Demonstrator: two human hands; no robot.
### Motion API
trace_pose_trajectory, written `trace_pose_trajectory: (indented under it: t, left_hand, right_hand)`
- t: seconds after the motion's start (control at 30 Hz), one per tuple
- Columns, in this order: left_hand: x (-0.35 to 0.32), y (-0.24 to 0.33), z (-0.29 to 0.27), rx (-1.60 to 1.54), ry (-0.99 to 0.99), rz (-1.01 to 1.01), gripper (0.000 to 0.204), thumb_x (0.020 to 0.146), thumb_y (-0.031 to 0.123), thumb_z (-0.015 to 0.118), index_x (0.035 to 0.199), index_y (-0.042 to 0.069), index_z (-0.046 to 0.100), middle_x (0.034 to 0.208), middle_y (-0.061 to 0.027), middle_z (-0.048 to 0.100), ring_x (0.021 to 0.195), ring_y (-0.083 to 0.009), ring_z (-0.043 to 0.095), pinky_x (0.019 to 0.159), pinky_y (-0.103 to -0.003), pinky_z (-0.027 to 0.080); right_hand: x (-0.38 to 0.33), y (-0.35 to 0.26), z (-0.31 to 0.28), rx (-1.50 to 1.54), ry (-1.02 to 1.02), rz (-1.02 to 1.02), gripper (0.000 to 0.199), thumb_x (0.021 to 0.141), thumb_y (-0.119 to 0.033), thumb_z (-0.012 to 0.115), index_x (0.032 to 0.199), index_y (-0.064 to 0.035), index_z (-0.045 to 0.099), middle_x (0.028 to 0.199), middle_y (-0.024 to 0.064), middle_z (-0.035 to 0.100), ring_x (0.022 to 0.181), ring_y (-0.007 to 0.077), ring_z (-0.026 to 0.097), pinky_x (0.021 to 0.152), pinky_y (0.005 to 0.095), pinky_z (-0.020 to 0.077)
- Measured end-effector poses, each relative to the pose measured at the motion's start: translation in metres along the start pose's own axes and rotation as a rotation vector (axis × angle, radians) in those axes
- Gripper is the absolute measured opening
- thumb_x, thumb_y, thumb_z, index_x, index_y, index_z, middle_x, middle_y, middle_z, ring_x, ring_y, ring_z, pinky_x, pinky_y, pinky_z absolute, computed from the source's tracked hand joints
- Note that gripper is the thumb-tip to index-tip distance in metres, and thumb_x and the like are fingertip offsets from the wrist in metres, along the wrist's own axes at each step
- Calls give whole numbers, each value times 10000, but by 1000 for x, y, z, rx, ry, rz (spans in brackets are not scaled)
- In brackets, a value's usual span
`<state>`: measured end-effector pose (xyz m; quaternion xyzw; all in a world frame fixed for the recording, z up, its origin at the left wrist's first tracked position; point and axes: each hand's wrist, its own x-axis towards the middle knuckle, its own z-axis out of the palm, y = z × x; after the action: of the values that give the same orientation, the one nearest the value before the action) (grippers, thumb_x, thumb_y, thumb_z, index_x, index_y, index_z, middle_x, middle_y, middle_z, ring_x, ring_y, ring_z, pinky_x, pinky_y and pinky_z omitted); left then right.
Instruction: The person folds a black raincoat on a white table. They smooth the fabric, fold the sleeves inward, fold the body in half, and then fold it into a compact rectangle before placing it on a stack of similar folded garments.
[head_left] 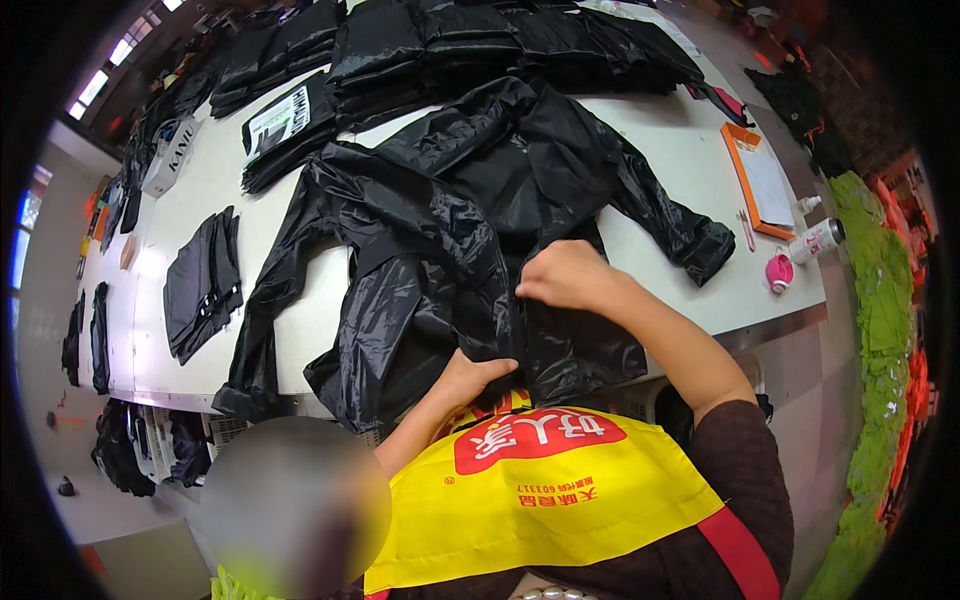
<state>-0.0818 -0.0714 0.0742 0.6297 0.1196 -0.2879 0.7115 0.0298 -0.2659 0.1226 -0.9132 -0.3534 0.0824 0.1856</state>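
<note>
A shiny black jacket (pixel 400 290) lies spread over the white table in front of me, its two sleeves reaching out to the left and right. Its front hangs open along a middle edge, and the lower part drapes over the near side of the table. My right hand (pixel 565 275) is closed, fingers pinched on that front edge at mid-height. Lower down, near the hem, my left hand (pixel 475 380) grips the same edge with its thumb stretched along the cloth; its other fingers are hidden under the fabric. Whether a zipper runs there I cannot tell.
Stacks of folded black garments (pixel 430 50) line the table's (pixel 680 290) far side. Folded black pieces (pixel 203 280) lie at left, near a white box (pixel 170 157). An orange box (pixel 757 180), a bottle (pixel 818 240) and a pink cup (pixel 779 272) stand at right. Green cloth (pixel 865 300) is heaped beyond.
</note>
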Motion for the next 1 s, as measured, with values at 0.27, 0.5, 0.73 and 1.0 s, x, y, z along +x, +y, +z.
trace_pose_trajectory:
  t: [0.27, 0.5, 0.73, 1.0]
  left_hand:
    - [5, -14, -63, 269, 257, -86, 332, 723, 142, 739, 980, -36, 626, 932, -95, 663, 814, -181, 615, 725, -321, 481]
    - [24, -16, -282, 988, 935, 256, 296, 719, 178, 662, 918, -38, 624, 899, -247, 636, 879, -406, 603, 769, -424, 472]
    - [47, -27, -361, 685, 793, 241, 278, 689, 104, 652, 932, -30, 637, 845, -149, 675, 788, -256, 642, 721, -340, 482]
    - [7, 24, -293, 384, 549, 223, 272, 701, 86, 638, 944, -34, 628, 819, -43, 626, 729, -113, 563, 690, -251, 457]
  right_hand:
    - [-132, 207, 10, -591, 241, 843, 785, 695, -230, 739, 1357, -112, 333, 1117, 156, 589, 1077, 315, 534, 909, 539, 379]
    - [-250, 158, 6, -8, -173, 807, 283, 729, -190, 658, 931, -1, 601, 903, 245, 608, 897, 419, 569, 788, 454, 462]
    - [-312, 69, 25, -295, -1061, 1042, 549, 609, -363, 771, 1028, -29, 653, 1084, 214, 612, 1037, 335, 576, 907, 403, 450]
    - [3, -9, 16, 46, 202, 293, 413, 786, -16, 471, 1196, 38, 453, 1132, 246, 526, 1040, 371, 541, 864, 416, 467]
